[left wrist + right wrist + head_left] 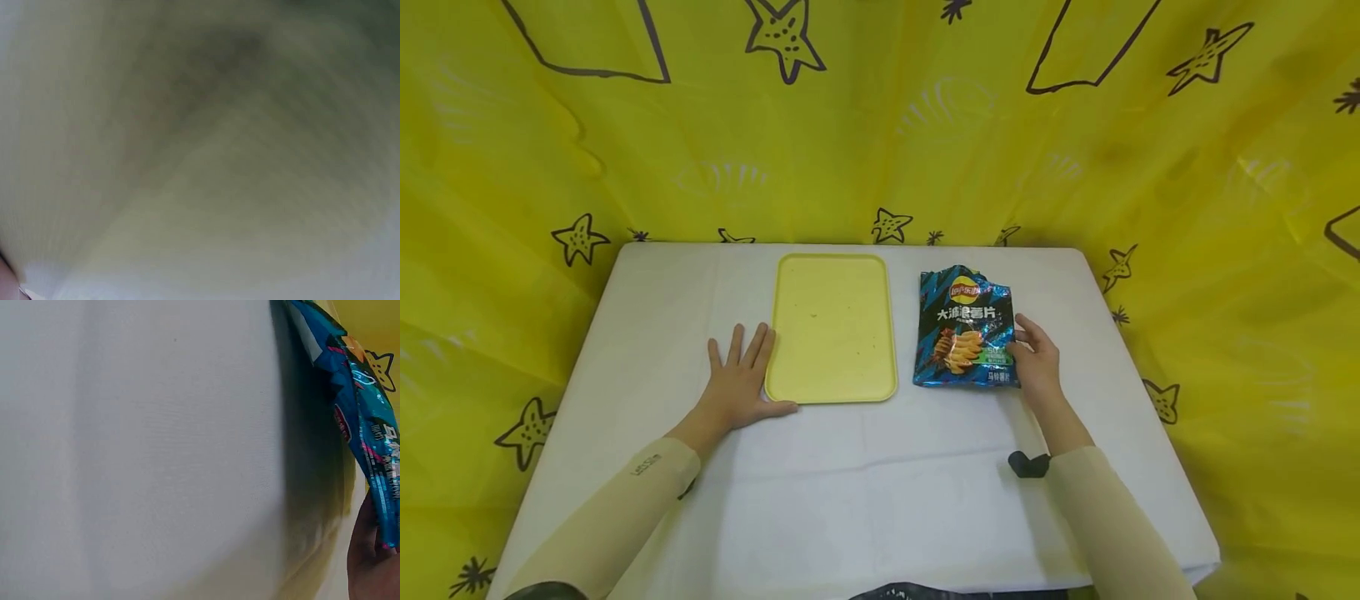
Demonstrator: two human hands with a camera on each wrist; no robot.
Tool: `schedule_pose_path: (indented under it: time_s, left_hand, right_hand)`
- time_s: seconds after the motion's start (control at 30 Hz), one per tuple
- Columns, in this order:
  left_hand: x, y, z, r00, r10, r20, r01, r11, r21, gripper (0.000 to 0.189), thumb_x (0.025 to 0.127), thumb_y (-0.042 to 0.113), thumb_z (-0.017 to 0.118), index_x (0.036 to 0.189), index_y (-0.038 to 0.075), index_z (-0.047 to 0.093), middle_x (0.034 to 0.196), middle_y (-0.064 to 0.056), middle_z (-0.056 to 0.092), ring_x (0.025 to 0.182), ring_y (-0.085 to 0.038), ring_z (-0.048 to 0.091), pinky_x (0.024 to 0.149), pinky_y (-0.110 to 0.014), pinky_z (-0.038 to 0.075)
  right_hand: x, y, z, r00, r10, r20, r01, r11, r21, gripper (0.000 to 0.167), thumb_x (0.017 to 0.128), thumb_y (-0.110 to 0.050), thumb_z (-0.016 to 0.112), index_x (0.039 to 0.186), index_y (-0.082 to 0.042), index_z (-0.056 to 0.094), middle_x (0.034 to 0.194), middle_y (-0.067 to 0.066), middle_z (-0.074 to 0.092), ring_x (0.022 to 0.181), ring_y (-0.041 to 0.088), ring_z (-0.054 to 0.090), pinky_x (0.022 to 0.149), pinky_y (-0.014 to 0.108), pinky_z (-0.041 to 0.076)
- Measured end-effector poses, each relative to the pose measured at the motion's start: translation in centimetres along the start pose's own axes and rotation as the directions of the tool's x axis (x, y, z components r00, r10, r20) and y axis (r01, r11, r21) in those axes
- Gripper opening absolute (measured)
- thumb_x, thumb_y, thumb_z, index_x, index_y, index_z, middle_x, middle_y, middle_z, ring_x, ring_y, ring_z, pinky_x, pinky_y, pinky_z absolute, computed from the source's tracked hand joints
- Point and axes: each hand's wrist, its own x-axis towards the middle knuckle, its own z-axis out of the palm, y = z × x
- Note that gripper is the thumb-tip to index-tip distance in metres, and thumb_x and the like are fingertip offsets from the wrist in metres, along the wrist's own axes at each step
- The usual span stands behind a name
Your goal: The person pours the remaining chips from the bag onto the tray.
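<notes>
A yellow rectangular tray (831, 329) lies flat on the white table. My left hand (739, 385) rests at its left edge, fingers straight and spread, with the thumb along the tray's lower left corner. To the right of the tray is a blue and black potato chip bag (964, 333), its printed front facing up. My right hand (1036, 360) pinches the bag's right edge between thumb and fingers. In the right wrist view the bag (375, 425) is seen side-on at the right, above part of the right hand (372, 575). Blurred sleeve fabric (219, 206) fills most of the left wrist view.
The white-covered table (865, 492) has its far edge against a yellow curtain (842, 158) printed with starfish. A black strap piece (1028, 465) sticks out by the right sleeve (1105, 508). Something dark (925, 592) shows at the table's near edge.
</notes>
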Motion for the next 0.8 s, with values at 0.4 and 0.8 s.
schedule_pose_path:
  time_s: [0.4,0.8]
  left_hand:
    - [0.1,0.0,-0.3,1.000,0.011,0.007,-0.011,1.000,-0.009,0.132,0.071,0.091,0.050,0.161,0.009,-0.001,0.168,-0.013,-0.003,0.151,-0.047,-0.010,0.107,-0.076,-0.010]
    - [0.1,-0.1,0.0,1.000,0.006,0.007,-0.005,1.000,-0.008,0.134,0.071,0.093,0.048,0.160,0.007,-0.002,0.168,-0.013,-0.003,0.151,-0.047,-0.011,0.107,-0.077,-0.012]
  right_hand:
    - [1.0,0.7,-0.1,0.992,0.058,0.116,-0.056,0.998,-0.020,0.068,0.105,-0.021,0.052,0.161,-0.028,0.015,0.149,0.020,0.048,0.122,0.032,0.060,0.080,0.021,0.056]
    - [0.2,-1.8,0.7,0.981,-0.189,0.044,0.189,0.982,0.003,0.057,0.104,-0.015,0.052,0.154,-0.036,0.035,0.126,0.014,0.063,0.103,0.013,0.064,0.085,0.016,0.050]
